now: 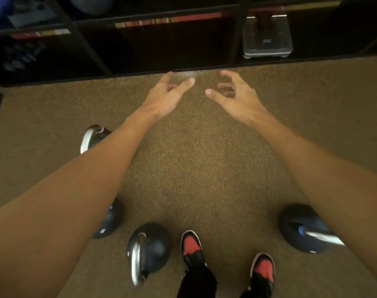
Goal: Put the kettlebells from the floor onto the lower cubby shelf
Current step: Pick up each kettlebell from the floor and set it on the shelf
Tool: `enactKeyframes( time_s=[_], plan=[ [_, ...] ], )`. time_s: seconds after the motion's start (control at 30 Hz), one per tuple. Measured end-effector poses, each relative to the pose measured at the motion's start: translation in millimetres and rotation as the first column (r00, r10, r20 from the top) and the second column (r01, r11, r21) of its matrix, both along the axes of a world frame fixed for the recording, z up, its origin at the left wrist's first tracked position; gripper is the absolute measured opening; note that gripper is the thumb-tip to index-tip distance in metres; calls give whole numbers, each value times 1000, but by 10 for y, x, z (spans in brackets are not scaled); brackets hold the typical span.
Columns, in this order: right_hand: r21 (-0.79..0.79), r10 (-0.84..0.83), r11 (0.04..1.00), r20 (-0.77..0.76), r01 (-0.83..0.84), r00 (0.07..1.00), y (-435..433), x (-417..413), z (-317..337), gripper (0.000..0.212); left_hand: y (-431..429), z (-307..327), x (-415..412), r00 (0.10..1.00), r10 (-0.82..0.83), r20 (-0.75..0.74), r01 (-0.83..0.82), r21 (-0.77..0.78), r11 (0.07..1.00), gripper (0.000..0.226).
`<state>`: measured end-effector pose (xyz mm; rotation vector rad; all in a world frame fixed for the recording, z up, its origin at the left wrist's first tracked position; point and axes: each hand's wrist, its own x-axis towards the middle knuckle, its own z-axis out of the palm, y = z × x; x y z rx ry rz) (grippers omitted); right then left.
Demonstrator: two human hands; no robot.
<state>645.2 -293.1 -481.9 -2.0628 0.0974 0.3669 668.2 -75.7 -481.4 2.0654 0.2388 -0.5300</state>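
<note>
Several black kettlebells with silver handles stand on the brown speckled floor. One kettlebell [150,248] sits by my left foot, another [109,222] is half hidden under my left forearm, a third [95,135] lies further up on the left, and one [299,226] with a blue mark is at the right under my right forearm. Both arms reach forward over the floor. My left hand [168,93] and my right hand [232,93] hover empty, fingers loosely curled, just in front of the dark lower cubby shelf [172,70].
The black cubby unit spans the top of the view. A grey step platform [267,39] fills the right cubby, and dark blurred gear [22,54] sits in the left one. My red-and-black shoes [190,248] stand near the bottom edge.
</note>
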Motion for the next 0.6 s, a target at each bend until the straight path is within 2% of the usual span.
enactKeyframes(
  time_s=[0.27,0.6],
  plan=[
    [-95,0,996,-54,-5,999,-1156,-877,-266,81,-1195,-345,-843,997,-63,-34,63,-10,998,106],
    [-210,28,976,-124,-54,992,-2802,-2176,-711,81,-2816,-859,-2183,997,-41,-71,39,-36,999,108]
  ],
)
